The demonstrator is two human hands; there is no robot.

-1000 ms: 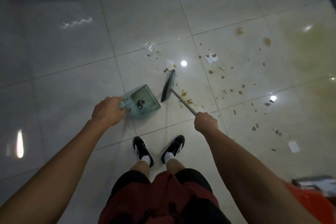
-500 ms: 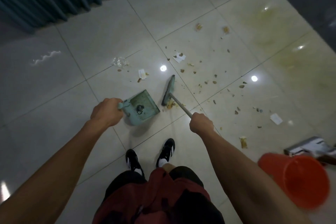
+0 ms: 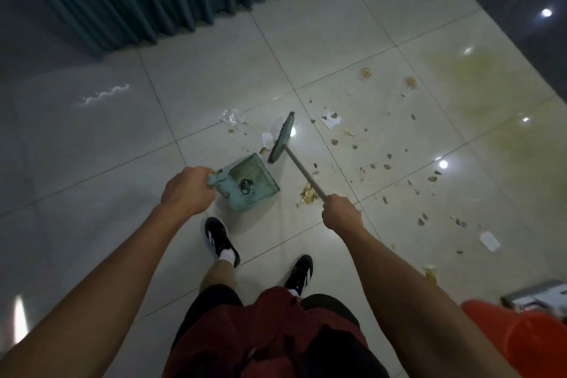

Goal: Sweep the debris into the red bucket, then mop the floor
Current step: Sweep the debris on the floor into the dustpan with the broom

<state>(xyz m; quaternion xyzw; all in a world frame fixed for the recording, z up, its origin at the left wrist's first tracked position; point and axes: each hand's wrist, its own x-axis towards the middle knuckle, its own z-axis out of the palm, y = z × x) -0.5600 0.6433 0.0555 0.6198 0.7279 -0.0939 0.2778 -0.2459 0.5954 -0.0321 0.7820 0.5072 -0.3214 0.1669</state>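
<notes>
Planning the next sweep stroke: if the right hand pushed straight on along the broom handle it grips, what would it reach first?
The right hand points up-left along the handle. Likely the broom head comes first; the dustpan lies just beside that line. Depth is unclear.

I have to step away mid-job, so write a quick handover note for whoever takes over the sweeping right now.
Left hand grips the dustpan handle; a little debris is already in it.
Right hand grips the broom stick, head beside the pan.
Crumb pile sits by the pan; scattered debris and paper scraps lie to the right.
Red bucket is at lower right.
Left: finish sweeping, empty pan, mop the yellow stain.
</notes>
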